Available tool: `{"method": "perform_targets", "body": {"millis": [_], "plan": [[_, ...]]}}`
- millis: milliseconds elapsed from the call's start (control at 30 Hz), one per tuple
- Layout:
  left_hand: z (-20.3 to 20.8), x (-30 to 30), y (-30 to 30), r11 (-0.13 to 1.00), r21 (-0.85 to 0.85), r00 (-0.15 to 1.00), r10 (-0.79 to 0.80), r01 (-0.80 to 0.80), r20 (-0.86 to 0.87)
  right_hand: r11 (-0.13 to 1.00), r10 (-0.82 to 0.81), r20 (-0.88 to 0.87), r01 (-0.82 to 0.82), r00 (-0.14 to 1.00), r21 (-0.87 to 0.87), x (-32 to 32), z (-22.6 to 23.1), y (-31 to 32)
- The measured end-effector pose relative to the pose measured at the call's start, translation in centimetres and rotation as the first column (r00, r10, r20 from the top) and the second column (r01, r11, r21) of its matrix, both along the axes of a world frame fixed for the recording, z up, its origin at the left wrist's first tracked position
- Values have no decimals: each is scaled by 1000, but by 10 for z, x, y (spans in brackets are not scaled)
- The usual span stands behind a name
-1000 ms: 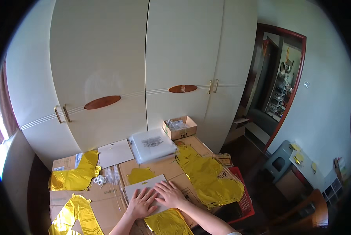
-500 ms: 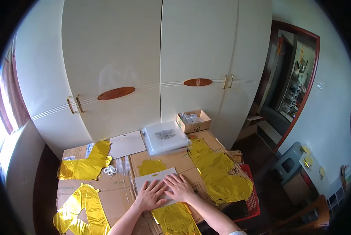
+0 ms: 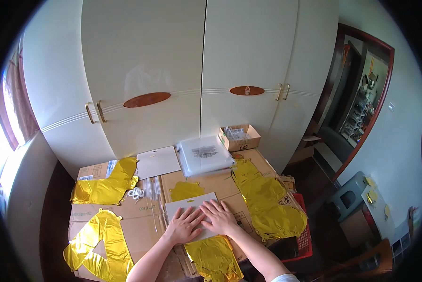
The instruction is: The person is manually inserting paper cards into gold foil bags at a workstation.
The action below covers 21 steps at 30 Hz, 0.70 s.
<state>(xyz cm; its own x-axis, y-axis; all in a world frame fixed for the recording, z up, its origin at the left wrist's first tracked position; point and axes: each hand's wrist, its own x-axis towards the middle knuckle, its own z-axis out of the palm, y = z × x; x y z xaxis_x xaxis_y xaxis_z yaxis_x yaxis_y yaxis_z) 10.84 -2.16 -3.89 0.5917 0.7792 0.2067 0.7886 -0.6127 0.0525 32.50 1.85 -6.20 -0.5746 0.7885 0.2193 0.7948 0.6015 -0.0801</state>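
Note:
My left hand point(image 3: 184, 226) and my right hand point(image 3: 219, 219) lie flat, side by side, on a pale grey card point(image 3: 177, 206) with a hang slot near its top edge. The fingers of both are stretched out and hold nothing. Just beyond the card lies a small piece of gold foil point(image 3: 186, 190). A folded gold foil balloon point(image 3: 212, 256) sits below the card, between my forearms. Whatever is directly beneath the card and my palms is hidden.
Around the cardboard-covered table point(image 3: 140, 221) lie more gold foil balloons: one far left point(image 3: 111, 182), one near left point(image 3: 114, 239), one right point(image 3: 270, 202). Behind are white rings point(image 3: 135, 193), clear straws point(image 3: 151, 189), another card point(image 3: 158, 161), plastic bags point(image 3: 204, 157) and an open box point(image 3: 239, 137).
The view has tilted down slightly, so the table sits higher in the picture. Both hands stay flat on the card, with little visible shift.

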Motion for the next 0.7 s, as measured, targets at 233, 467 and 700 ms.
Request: {"method": "perform_targets", "body": {"millis": [233,467,700], "plan": [[1,1,0,1000,-3,1000,-3,3,19,999,3,-60,-6,998,-47,1,0,2],[-1,-1,-1,1000,-25,1000,-4,4,20,998,-1,-83,-3,997,-57,0,-1,0],[-1,0,-1,1000,-4,1000,0,0,4,999,-9,-70,6,998,-41,0,-1,-1]]}}
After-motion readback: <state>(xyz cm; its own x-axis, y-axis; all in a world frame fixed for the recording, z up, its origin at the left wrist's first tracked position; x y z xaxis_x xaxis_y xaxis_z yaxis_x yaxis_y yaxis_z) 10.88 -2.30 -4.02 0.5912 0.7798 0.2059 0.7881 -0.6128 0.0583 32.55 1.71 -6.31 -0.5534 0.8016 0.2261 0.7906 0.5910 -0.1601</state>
